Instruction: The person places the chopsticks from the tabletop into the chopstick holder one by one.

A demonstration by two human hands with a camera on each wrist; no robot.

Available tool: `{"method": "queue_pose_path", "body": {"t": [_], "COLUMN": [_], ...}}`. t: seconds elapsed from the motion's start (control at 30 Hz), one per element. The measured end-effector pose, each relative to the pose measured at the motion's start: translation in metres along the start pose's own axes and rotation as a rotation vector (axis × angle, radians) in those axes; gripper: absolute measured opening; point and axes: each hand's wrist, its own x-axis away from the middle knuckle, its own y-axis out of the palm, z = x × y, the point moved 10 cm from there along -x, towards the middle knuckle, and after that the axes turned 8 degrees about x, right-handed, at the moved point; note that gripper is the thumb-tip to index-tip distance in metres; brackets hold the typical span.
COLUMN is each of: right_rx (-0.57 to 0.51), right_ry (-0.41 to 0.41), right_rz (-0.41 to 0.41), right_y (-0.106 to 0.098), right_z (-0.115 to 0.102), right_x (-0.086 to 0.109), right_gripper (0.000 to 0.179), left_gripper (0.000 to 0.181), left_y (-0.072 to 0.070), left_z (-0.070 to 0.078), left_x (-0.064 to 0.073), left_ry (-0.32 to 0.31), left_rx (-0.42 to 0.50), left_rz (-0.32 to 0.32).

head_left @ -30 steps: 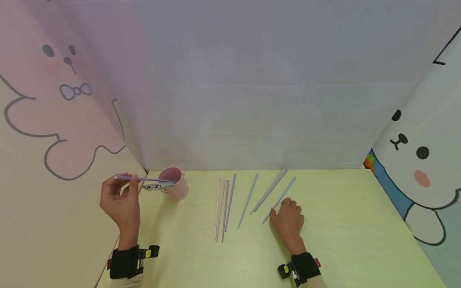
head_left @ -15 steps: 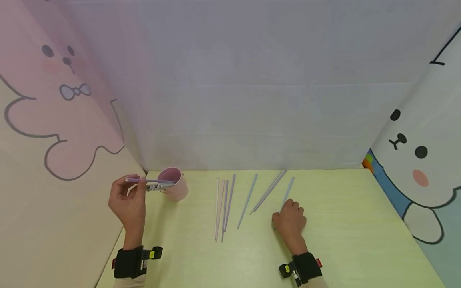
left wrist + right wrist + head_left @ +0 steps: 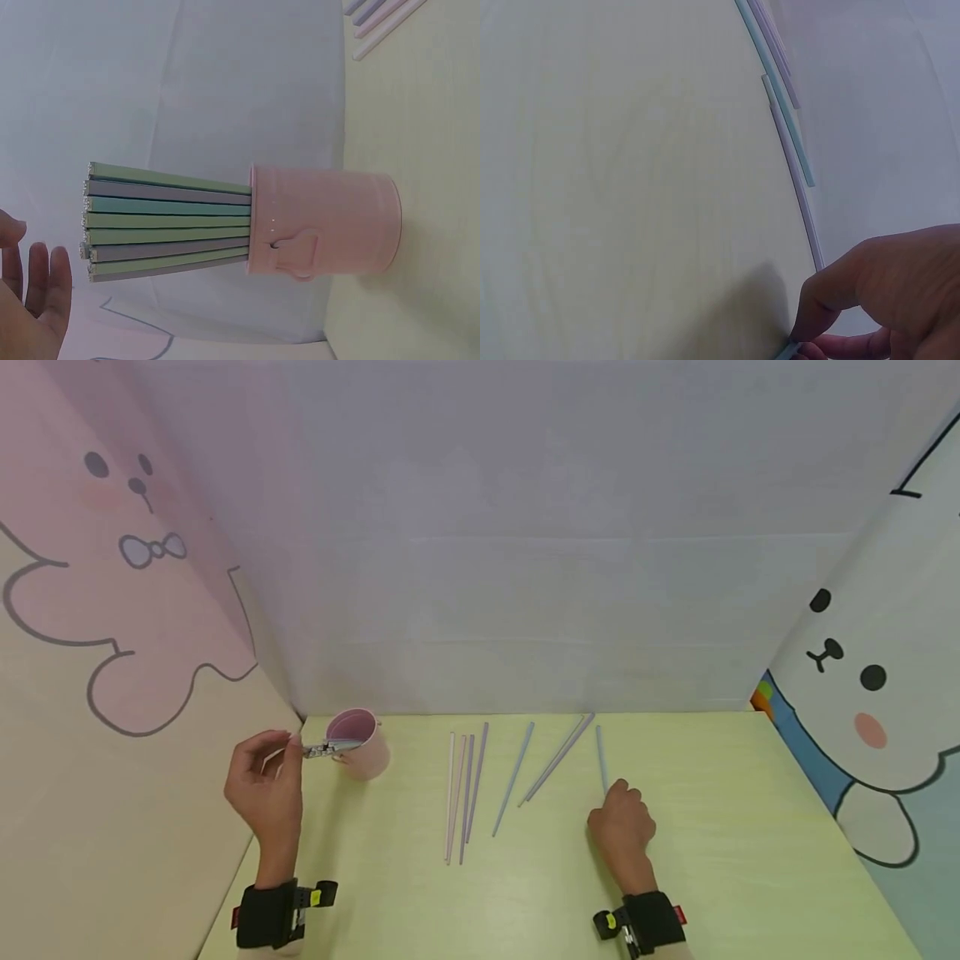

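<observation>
My left hand point(image 3: 266, 781) is raised beside the pink bucket point(image 3: 369, 758), thumb and fingers loosely bent with nothing between them. Several pastel pencils point(image 3: 172, 205) with glittery ends lean out over the bucket's rim toward it. In the left wrist view a gap separates my fingertips from the pencil ends. At the right of the table, my right hand point(image 3: 622, 827) pinches a blue pencil point(image 3: 602, 756) between thumb and fingers. The pencil's far end points toward the back wall, and its near part is hidden by the hand.
Between the hands, several loose pencils lie on the pale yellow table point(image 3: 390, 877): a purple pencil point(image 3: 562, 756) with another alongside, a lone blue pencil point(image 3: 513, 779), and a pink and purple group at left. A white sheet point(image 3: 525, 610) stands behind the table.
My left hand has let go of the purple pencil, which now rests in the bucket. My right hand has taken hold of the blue pencil, moved right and turned it more upright in the view.
</observation>
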Motion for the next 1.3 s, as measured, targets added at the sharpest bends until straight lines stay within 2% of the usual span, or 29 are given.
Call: {"method": "queue_pose_path", "body": {"t": [0.13,0.3,0.4,0.57,0.7,0.97,1.3], "right_rx": [0.012,-0.003,-0.011,-0.032,-0.063,-0.113,-0.170], "right_ry": [0.012,-0.003,-0.010,-0.010,-0.016,-0.038,-0.069], "right_rz": [-0.047,-0.065,-0.087,-0.121,-0.110,-0.052,-0.006], "right_y": [-0.001,-0.007,-0.008,-0.011,-0.012,-0.014,-0.022], "right_z": [0.005,0.006,0.010,0.014,0.016,0.013,-0.005], "right_x": [0.000,0.000,0.001,0.003,0.006,0.009,0.014], "right_gripper": [0.023,0.015,0.013,0.013,0.017,0.028,0.029], "left_gripper": [0.021,0.021,0.022,0.022,0.022,0.024,0.023], "left_y": [-0.002,0.000,0.006,0.022,0.031,0.040,0.064], "left_z": [-0.002,0.003,0.010,0.030,0.037,0.020,0.040], "left_x": [0.001,0.003,0.004,0.007,0.009,0.016,0.026], "left_ry": [0.001,0.004,0.002,0.016,0.029,0.013,0.012], "left_rx": [-0.002,0.010,0.055,0.091,0.099,0.201,0.181], "left_rz": [-0.003,-0.009,-0.014,-0.053,-0.090,-0.144,-0.196]}}
